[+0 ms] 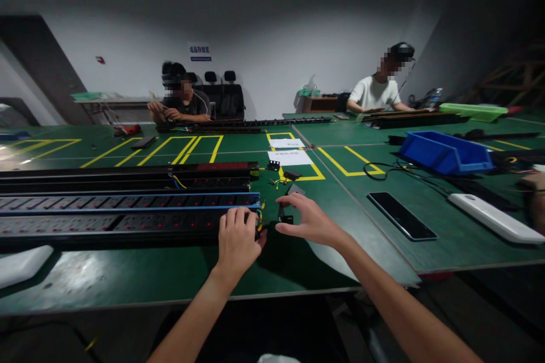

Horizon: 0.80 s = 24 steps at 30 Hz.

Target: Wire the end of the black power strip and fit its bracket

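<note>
My left hand [239, 241] is closed over the right end of the nearest long black power strip [166, 222], its fingers curled over the top and the thumb at the end. Yellow-green and blue wires [260, 220] come out of that end beside my fingertips. My right hand [313, 220] hovers just right of it, thumb and fingers apart like a C. A small black part [286, 218] shows in the gap between them; whether the fingers touch it I cannot tell. Behind the near strip lies a second strip with a blue casing [140, 202].
More black strips [128, 173] lie further back. A dark phone [402, 215], a white device [496, 218] and a blue bin [445, 152] are on the right. Paper sheets [289, 157] and small black parts [292, 174] lie ahead. Two people [183, 105] [374, 93] work across the table.
</note>
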{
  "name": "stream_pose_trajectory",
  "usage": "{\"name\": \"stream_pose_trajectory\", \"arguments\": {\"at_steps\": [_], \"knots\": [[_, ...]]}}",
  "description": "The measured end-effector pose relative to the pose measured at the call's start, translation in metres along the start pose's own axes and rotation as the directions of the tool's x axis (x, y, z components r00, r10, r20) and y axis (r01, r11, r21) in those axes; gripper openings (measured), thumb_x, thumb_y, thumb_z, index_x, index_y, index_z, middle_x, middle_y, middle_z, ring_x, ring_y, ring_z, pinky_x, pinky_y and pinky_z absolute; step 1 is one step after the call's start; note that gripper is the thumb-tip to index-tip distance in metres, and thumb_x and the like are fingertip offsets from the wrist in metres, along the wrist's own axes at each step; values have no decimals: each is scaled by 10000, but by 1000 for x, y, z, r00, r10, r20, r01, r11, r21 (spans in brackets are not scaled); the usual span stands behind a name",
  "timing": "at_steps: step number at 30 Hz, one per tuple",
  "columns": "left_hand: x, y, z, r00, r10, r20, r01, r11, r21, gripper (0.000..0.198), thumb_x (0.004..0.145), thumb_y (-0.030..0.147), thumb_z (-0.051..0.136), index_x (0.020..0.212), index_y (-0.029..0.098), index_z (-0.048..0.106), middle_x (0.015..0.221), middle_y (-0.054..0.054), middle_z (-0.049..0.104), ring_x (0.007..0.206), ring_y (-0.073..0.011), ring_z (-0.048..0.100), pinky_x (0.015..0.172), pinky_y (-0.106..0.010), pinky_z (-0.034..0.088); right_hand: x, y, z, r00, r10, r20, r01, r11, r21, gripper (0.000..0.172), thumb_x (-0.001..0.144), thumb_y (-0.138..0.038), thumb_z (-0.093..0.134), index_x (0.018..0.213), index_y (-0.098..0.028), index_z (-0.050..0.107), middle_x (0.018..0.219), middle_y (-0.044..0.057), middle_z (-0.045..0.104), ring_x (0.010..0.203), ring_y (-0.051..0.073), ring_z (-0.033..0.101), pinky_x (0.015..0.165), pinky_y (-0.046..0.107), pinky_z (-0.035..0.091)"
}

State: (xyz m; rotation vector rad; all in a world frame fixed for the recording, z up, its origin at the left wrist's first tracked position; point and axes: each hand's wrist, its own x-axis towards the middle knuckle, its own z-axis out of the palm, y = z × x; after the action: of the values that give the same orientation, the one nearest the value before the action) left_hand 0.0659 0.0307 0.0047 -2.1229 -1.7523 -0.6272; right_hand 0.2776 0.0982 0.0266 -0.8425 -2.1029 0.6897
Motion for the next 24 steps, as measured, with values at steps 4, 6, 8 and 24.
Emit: {"name": "stream_pose_trajectory", "arguments": {"at_steps": [4, 6, 8, 24], "knots": [[0, -3, 3, 1000, -4, -22, 3, 1000, -29, 151, 841, 284, 637, 946, 194, 696, 1074, -108, 650, 1070, -314, 525, 862, -464, 409, 24, 15, 0, 977, -28, 214, 52, 993, -107, 574, 671, -357, 850, 1202, -219, 681, 1043, 90, 677, 989, 277, 613, 887, 441, 483], [0, -4, 4, 1000, -1, -29, 0, 999, -48, 148, 845, 278, 634, 948, 203, 708, 1078, -102, 660, 1077, -313, 527, 868, -469, 408, 28, 24, 3, 966, -39, 256, 56, 997, -57, 607, 681, -340, 843, 1249, -227, 658, 1069, 83, 682, 983, 259, 629, 881, 422, 494], [-1, -4, 5, 1000, 5, -30, -7, 998, -63, 151, 849, 272, 632, 959, 212, 717, 1097, -97, 668, 1093, -315, 526, 877, -474, 406, 27, 31, 7, 962, -37, 271, 32, 999, 22, 641, 699, -348, 837, 1295, -234, 632, 1111, 77, 686, 1007, 249, 639, 895, 408, 500], [-4, -3, 6, 999, -1, -48, -2, 998, -69, 142, 848, 267, 635, 938, 209, 729, 1119, -106, 690, 1097, -313, 532, 876, -482, 422, 15, 36, 27, 978, -6, 210, -21, 992, 124, 693, 690, -404, 858, 1311, -207, 621, 1061, 72, 709, 977, 234, 660, 888, 382, 508]]}}
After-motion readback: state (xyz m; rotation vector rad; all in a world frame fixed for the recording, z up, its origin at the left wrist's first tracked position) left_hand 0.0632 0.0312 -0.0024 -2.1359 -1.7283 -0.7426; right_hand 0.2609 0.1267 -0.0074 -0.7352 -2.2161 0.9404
